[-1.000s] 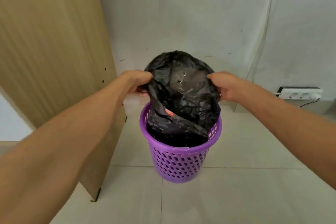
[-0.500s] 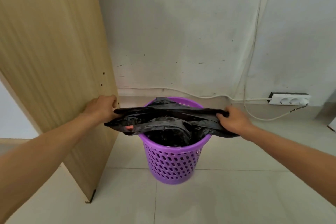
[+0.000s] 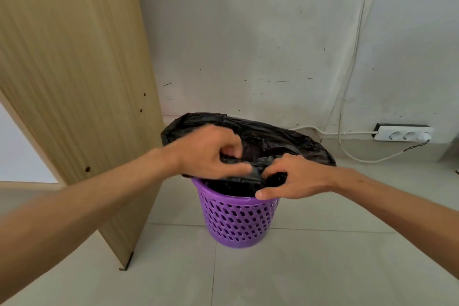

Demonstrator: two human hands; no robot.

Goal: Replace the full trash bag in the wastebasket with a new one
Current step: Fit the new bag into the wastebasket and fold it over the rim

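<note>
A purple perforated wastebasket [image 3: 237,221] stands on the tiled floor near the wall. A black trash bag [image 3: 278,138] sits in it, its mouth spread wide over the far rim and billowing above the basket. My left hand [image 3: 211,154] pinches the bag's near edge just above the front rim. My right hand [image 3: 295,177] grips the same near edge right beside it, thumb resting at the basket's rim. The two hands almost touch over the basket's front. The bag's contents are hidden.
A tall wooden panel [image 3: 74,77] stands upright at the left, close to the basket. A white power strip [image 3: 404,134] with cables lies along the wall base at the right. Pale floor tiles [image 3: 323,268] spread in front.
My hands were wide apart, stretching the bag's mouth sideways across the basket. They have come together at the front rim, and the bag's far edge now drapes over the back.
</note>
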